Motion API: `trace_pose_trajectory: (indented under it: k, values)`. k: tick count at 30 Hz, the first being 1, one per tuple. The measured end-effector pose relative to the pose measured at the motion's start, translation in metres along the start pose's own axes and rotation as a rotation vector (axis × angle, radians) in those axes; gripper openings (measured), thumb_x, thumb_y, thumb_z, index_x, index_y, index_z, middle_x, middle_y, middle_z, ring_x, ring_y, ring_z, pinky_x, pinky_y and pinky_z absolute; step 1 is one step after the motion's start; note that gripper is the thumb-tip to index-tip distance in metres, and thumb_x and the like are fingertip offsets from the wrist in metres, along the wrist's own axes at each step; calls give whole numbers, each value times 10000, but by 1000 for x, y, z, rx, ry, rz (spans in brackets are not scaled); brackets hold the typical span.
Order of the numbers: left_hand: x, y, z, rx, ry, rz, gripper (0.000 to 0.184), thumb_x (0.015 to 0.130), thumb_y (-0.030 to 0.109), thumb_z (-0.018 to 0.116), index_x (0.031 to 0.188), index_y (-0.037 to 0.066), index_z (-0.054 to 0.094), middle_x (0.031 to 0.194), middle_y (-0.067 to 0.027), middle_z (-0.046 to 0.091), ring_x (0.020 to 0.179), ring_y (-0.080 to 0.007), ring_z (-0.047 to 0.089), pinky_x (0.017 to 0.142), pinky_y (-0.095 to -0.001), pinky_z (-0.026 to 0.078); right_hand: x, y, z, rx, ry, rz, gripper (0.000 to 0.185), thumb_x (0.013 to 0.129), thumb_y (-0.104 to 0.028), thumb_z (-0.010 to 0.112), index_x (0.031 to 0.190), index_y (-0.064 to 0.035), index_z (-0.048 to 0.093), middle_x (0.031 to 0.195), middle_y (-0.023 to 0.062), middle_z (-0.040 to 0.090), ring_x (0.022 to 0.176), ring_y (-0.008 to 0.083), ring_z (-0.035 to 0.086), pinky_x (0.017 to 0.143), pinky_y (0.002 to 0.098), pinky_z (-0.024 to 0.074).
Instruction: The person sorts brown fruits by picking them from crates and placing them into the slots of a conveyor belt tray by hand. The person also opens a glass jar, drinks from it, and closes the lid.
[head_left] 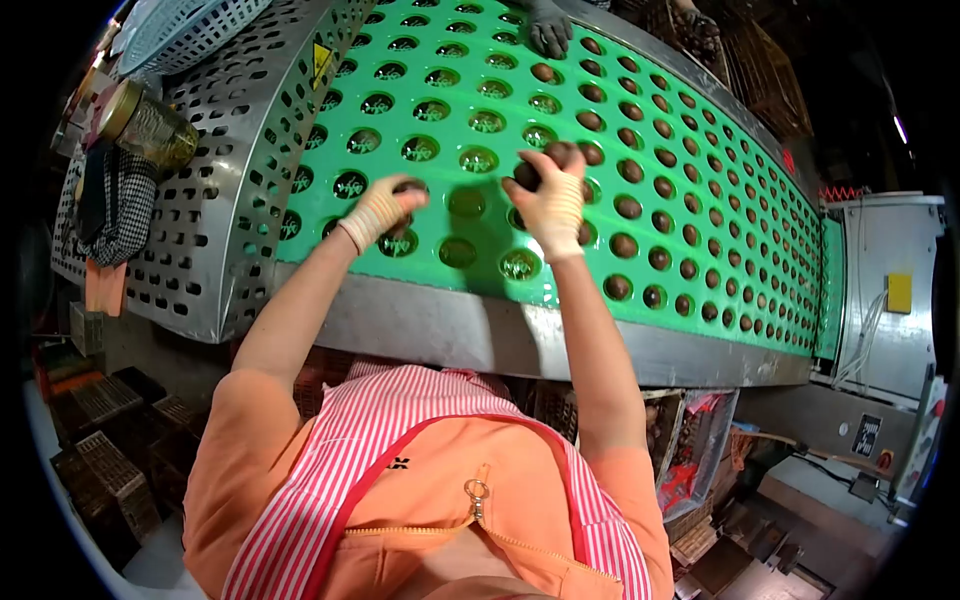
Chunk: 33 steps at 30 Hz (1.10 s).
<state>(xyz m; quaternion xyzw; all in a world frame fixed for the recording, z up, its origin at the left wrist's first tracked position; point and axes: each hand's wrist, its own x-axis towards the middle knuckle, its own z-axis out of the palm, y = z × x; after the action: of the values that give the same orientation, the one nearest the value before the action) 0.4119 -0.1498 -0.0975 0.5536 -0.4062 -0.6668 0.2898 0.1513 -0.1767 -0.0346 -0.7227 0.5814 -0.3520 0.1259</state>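
Observation:
A green tray-like belt with rows of round hollows lies before me. Many hollows on its right side hold round brown egg-like balls; those nearer the left show patterned bottoms or look dark. My right hand, wrapped in tan bands, is closed around a few brown balls above the belt's middle. Further left, my left hand, also banded and slightly blurred, curls its fingers round a dark brown ball over the hollows. Its palm is hidden.
A person's grey-gloved hand rests at the belt's far edge. Perforated metal sheeting stands at left with a jar, checked cloth and blue basket. Crates stand beyond; a metal cabinet is at right.

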Motion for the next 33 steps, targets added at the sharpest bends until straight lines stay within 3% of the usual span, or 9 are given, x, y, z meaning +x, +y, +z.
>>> trace_pose_trajectory:
  k: [3,6,11,15,18,22,25,30,33]
  values:
    - [3,-15,4,455,248,338,434,689,196,803,1065,21,677,1091,-132,569,971,-239,589,897,-346,496,38,21,58,-158,-367,-39,488,651,-201,842,1106,-150,673,1330,174,424,1108,362,552,944,401,492]
    - [15,11,-8,536,354,501,436,730,234,773,1094,18,672,1046,-135,604,981,-244,594,890,-351,489,65,20,67,-275,-472,-73,479,701,-295,811,1144,-183,667,1313,174,451,1082,358,572,925,412,499]
    - [74,55,-25,801,219,255,342,819,300,690,1087,87,691,1064,-149,637,974,-301,624,882,-389,498,113,24,88,-286,-775,-253,491,808,-378,723,1267,-252,603,1302,149,521,1100,343,582,918,437,494]
    - [98,58,-38,1011,335,375,263,908,315,569,1021,119,703,1050,-157,637,965,-348,614,857,-442,498,122,62,75,-86,-402,-169,636,854,-302,701,1418,-204,422,1202,189,599,1057,326,608,914,413,488]
    - [138,57,-42,740,457,635,230,915,285,548,1016,116,668,1074,-140,620,983,-349,584,872,-447,477,127,81,76,851,235,598,396,904,-166,651,1286,-150,548,1097,127,623,992,238,590,879,360,485]
    - [182,40,-30,1201,454,700,247,880,264,583,1102,167,629,1212,-51,564,1104,-323,507,928,-435,436,93,129,97,-442,35,-134,311,872,-124,625,1178,-175,620,1181,153,604,1049,389,554,950,459,447]
    - [161,42,-11,1231,634,806,299,879,279,580,1161,186,613,1251,-55,531,1110,-315,501,972,-486,403,76,148,91,-247,268,33,321,856,-132,649,1173,-174,617,1207,153,585,1107,405,514,937,495,443]
    - [131,31,51,1287,190,985,368,884,292,535,1220,154,594,1249,-86,542,1115,-332,522,949,-485,439,11,103,31,85,289,247,316,860,-36,602,1170,-95,619,1179,166,591,1097,347,550,926,418,469]
    - [128,39,73,1516,93,619,365,846,243,564,1194,146,614,1140,-117,602,1029,-342,570,901,-472,466,-53,82,10,157,261,167,308,824,-18,622,1125,-79,612,1117,167,603,1031,355,572,888,419,481]
